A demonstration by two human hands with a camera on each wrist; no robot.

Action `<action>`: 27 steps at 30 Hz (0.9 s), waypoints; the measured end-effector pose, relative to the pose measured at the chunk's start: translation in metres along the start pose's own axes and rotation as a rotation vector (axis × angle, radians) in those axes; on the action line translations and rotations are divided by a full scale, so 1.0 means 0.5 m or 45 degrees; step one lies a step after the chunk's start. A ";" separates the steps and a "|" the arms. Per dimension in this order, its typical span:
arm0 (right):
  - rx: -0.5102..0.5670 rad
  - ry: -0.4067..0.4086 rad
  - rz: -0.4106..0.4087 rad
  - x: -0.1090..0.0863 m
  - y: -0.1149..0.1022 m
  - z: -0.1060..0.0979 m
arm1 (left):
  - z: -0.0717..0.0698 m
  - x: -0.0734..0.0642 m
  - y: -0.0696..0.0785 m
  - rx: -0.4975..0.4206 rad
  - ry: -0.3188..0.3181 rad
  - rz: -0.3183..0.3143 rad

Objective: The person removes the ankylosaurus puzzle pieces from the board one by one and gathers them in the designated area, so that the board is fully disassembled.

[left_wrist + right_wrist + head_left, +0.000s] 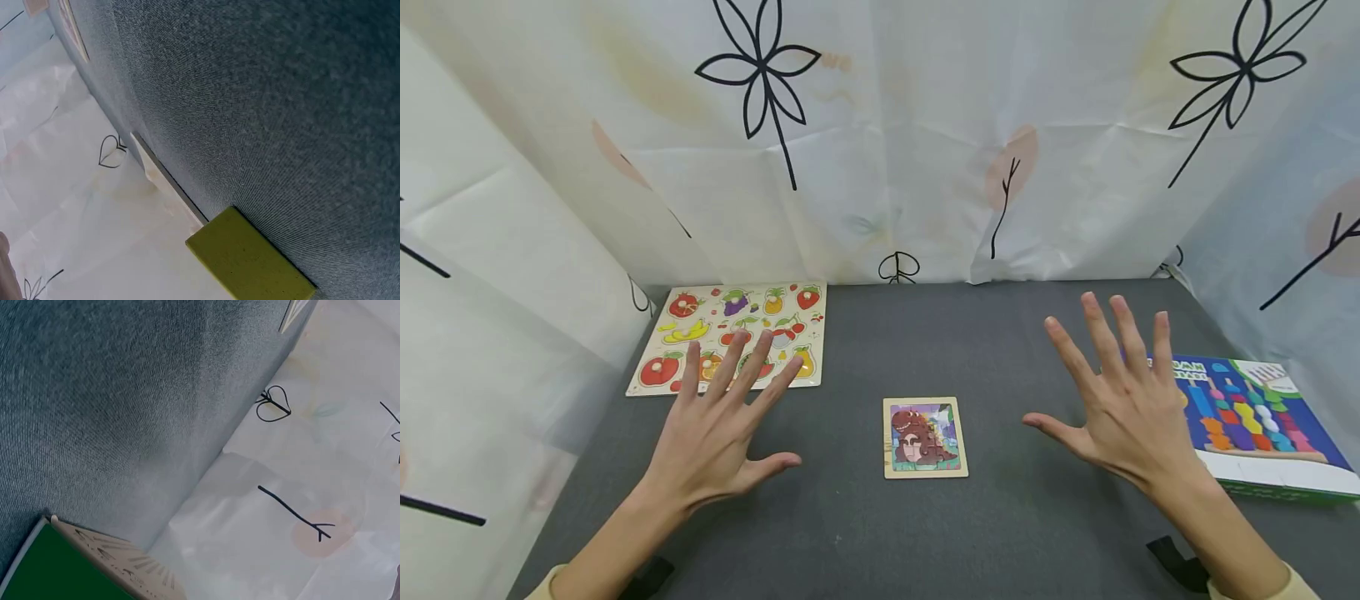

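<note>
Both hands hover, fingers spread, and hold nothing. My left hand (711,446) is in front of a fruit puzzle board (662,340) and hides part of its lower edge. On the right, my right hand (1131,417) overlaps the left end of a blue and green game box (1262,412) with colored stacking pieces pictured on it. Between the hands lies a small wooden-framed dinosaur puzzle (925,437), its picture filled in. The right wrist view catches the box's green side (59,565). Only a bit of finger shows at the edge of each wrist view.
A dark grey cloth-like tabletop (850,533) lies under everything. White sheets (925,167) with drawn flowers and leaves stand around its back and sides. In the left wrist view a yellow-green block-like thing (250,256) sits beside the board; what it is, I cannot tell.
</note>
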State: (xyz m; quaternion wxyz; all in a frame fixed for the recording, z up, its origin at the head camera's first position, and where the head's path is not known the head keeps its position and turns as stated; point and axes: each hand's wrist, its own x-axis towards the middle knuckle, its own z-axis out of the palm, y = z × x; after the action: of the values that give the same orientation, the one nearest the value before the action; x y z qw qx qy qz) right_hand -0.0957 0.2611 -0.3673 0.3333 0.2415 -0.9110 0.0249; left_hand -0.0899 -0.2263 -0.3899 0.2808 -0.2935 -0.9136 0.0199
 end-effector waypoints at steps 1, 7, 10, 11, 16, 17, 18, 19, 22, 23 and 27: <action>-0.002 -0.008 0.003 0.000 -0.001 0.000 | 0.000 0.000 0.000 0.000 -0.001 -0.002; 0.015 0.022 0.011 0.003 -0.010 0.007 | 0.002 0.004 0.002 -0.016 0.001 0.007; 0.035 0.039 0.005 0.006 -0.017 0.011 | 0.001 0.006 0.004 -0.023 -0.005 0.016; 0.042 0.044 0.000 0.008 -0.020 0.013 | 0.001 0.006 0.005 -0.028 -0.005 0.019; 0.110 0.042 -0.048 0.016 -0.040 0.025 | 0.000 0.010 0.013 -0.058 0.026 0.046; 0.122 0.034 -0.058 0.018 -0.044 0.027 | 0.000 0.011 0.015 -0.067 0.025 0.048; 0.145 0.025 -0.066 0.020 -0.049 0.029 | 0.001 0.012 0.018 -0.072 0.027 0.050; 0.172 0.013 -0.070 0.022 -0.055 0.032 | 0.002 0.013 0.021 -0.078 0.025 0.052; 0.261 -0.032 -0.071 0.027 -0.073 0.040 | 0.006 0.017 0.032 -0.095 -0.008 0.059; 0.301 -0.053 -0.069 0.028 -0.080 0.044 | 0.007 0.018 0.037 -0.103 -0.023 0.066; 0.455 -0.157 -0.064 0.035 -0.104 0.058 | 0.008 0.025 0.055 -0.160 -0.132 0.071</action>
State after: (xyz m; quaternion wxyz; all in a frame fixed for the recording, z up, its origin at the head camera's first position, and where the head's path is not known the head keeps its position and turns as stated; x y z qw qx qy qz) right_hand -0.1008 0.2016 -0.3852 0.2292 0.3206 -0.9045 0.1630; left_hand -0.0863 -0.1962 -0.3925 0.2137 -0.3346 -0.9177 -0.0145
